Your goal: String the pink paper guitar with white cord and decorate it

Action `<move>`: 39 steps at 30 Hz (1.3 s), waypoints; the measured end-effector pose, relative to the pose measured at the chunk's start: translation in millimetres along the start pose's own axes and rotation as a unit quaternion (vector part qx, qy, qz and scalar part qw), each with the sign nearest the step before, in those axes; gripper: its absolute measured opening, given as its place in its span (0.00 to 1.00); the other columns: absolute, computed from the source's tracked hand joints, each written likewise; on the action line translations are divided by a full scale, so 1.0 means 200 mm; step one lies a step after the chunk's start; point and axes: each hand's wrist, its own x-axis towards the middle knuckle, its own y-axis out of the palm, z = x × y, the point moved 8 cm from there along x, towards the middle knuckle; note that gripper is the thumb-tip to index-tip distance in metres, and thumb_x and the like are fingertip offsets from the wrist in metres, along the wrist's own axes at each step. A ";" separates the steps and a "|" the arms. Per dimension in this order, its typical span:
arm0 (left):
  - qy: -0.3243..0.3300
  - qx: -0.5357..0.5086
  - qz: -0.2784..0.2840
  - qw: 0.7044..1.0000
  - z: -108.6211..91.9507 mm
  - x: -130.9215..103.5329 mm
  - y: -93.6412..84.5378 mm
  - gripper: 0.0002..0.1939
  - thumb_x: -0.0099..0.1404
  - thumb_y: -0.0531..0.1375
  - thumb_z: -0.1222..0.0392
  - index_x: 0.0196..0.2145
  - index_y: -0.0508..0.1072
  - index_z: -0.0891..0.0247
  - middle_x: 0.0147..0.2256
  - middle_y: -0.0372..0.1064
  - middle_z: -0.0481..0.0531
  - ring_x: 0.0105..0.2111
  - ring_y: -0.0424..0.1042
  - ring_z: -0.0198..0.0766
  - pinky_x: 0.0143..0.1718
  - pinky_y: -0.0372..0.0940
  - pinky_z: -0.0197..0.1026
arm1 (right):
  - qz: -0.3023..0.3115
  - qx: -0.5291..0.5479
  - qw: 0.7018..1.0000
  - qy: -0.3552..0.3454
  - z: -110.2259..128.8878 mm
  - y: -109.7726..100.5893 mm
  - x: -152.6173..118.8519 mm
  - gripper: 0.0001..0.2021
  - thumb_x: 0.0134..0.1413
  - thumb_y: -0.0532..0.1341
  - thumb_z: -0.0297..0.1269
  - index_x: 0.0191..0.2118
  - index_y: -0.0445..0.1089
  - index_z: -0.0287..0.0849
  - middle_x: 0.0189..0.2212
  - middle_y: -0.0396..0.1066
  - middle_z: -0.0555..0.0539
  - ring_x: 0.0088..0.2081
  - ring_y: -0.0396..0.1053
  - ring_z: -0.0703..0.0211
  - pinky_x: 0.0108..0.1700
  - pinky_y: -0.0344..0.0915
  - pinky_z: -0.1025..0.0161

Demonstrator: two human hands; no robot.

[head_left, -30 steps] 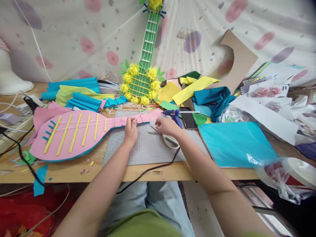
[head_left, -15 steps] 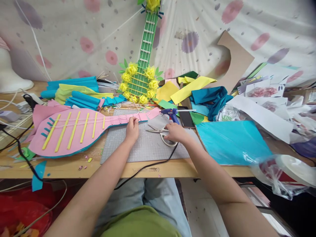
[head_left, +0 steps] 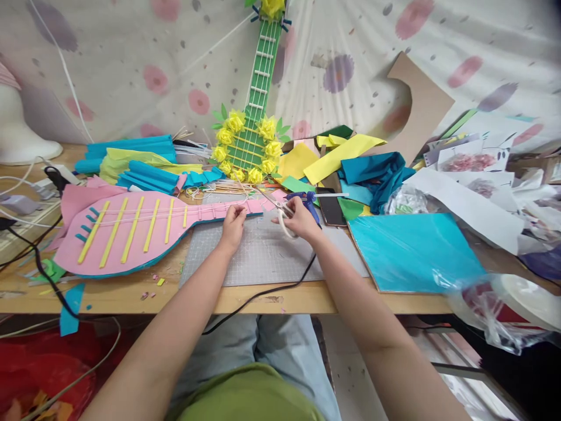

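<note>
A pink paper lute-like instrument (head_left: 131, 228) with yellow strips and a blue edge lies flat on the left of the table. White strings (head_left: 193, 209) run along its narrow neck to the fingertips of my left hand (head_left: 234, 225), which is closed in a pinch over the neck. My right hand (head_left: 302, 219) grips white-handled scissors (head_left: 284, 227) by their loops, raised a little above the grey cutting mat (head_left: 263, 263). The scissor blades point up and left, slightly parted, beside the end of the neck.
A blue glue gun (head_left: 310, 202) lies just behind my right hand, its black cord crossing the mat. Near it is a phone (head_left: 331, 207). A green paper guitar (head_left: 256, 111) with yellow flowers leans at the back. A blue sheet (head_left: 416, 251) covers the right side.
My right hand has lifted the scissors off the mat and moved them up and left, towards the neck's end. My left hand stays nearly in place.
</note>
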 end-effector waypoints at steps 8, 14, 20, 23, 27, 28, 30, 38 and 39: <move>-0.027 -0.073 0.060 0.995 -0.03 0.01 0.01 0.08 0.53 0.58 0.59 0.27 0.59 0.62 0.23 0.52 0.44 0.19 0.48 0.26 0.17 0.45 0.30 | 0.006 -0.124 0.989 -0.078 0.12 0.20 -0.04 0.17 0.47 0.58 0.47 0.39 0.58 0.42 0.36 0.70 0.46 0.40 0.66 0.55 0.46 0.53 0.57; 0.010 -0.065 0.087 0.994 -0.06 0.00 0.04 0.08 0.51 0.59 0.60 0.29 0.63 0.62 0.26 0.54 0.45 0.20 0.50 0.27 0.17 0.46 0.29 | 0.016 -0.196 0.978 -0.066 0.09 0.20 -0.09 0.16 0.51 0.55 0.50 0.38 0.64 0.41 0.32 0.71 0.45 0.37 0.67 0.54 0.41 0.55 0.60; -0.007 -0.052 0.076 0.996 -0.04 0.00 0.03 0.09 0.53 0.59 0.57 0.30 0.62 0.61 0.25 0.53 0.44 0.20 0.48 0.27 0.17 0.46 0.30 | -0.036 -0.212 0.972 -0.091 0.10 0.18 -0.08 0.17 0.53 0.54 0.49 0.40 0.64 0.40 0.33 0.71 0.43 0.37 0.66 0.53 0.43 0.54 0.60; -0.038 -0.047 0.096 0.994 -0.02 -0.01 0.04 0.09 0.55 0.57 0.54 0.28 0.64 0.62 0.22 0.51 0.44 0.18 0.46 0.27 0.17 0.44 0.30 | -0.089 -0.208 0.967 -0.117 0.11 0.16 -0.08 0.18 0.53 0.54 0.46 0.44 0.62 0.37 0.37 0.69 0.40 0.43 0.64 0.51 0.48 0.51 0.57; -0.033 -0.038 0.124 0.991 -0.03 -0.02 0.06 0.11 0.57 0.56 0.53 0.25 0.68 0.64 0.19 0.46 0.44 0.17 0.45 0.28 0.17 0.43 0.32 | -0.108 -0.185 0.973 -0.087 0.06 0.15 -0.07 0.19 0.53 0.54 0.44 0.45 0.61 0.34 0.41 0.68 0.36 0.45 0.63 0.49 0.48 0.53 0.57; -0.029 -0.040 0.125 0.991 -0.03 -0.02 0.06 0.12 0.57 0.56 0.53 0.24 0.67 0.64 0.19 0.46 0.44 0.17 0.44 0.28 0.17 0.43 0.32 | -0.100 -0.172 0.977 -0.080 0.05 0.15 -0.07 0.19 0.54 0.53 0.43 0.45 0.61 0.34 0.42 0.67 0.36 0.45 0.63 0.50 0.47 0.54 0.58; -0.026 -0.045 0.123 0.991 -0.03 -0.02 0.07 0.11 0.57 0.57 0.53 0.24 0.67 0.63 0.19 0.46 0.44 0.17 0.45 0.28 0.17 0.44 0.32 | -0.081 -0.148 0.983 -0.072 0.04 0.16 -0.06 0.18 0.54 0.53 0.41 0.46 0.61 0.34 0.43 0.67 0.37 0.45 0.64 0.52 0.46 0.56 0.61; -0.048 -0.018 0.091 0.995 -0.03 -0.03 0.05 0.07 0.58 0.57 0.55 0.29 0.65 0.62 0.19 0.50 0.43 0.17 0.46 0.27 0.16 0.42 0.31 | -0.017 -0.147 0.988 -0.051 0.04 0.18 -0.07 0.15 0.52 0.55 0.43 0.42 0.65 0.40 0.37 0.71 0.44 0.39 0.66 0.56 0.40 0.58 0.63; -0.055 -0.022 0.090 0.994 -0.03 -0.03 0.05 0.08 0.58 0.57 0.55 0.29 0.65 0.62 0.18 0.48 0.43 0.17 0.45 0.27 0.16 0.41 0.31 | -0.017 -0.153 0.987 -0.054 0.04 0.18 -0.07 0.14 0.52 0.54 0.44 0.40 0.66 0.40 0.35 0.71 0.45 0.39 0.66 0.56 0.39 0.58 0.63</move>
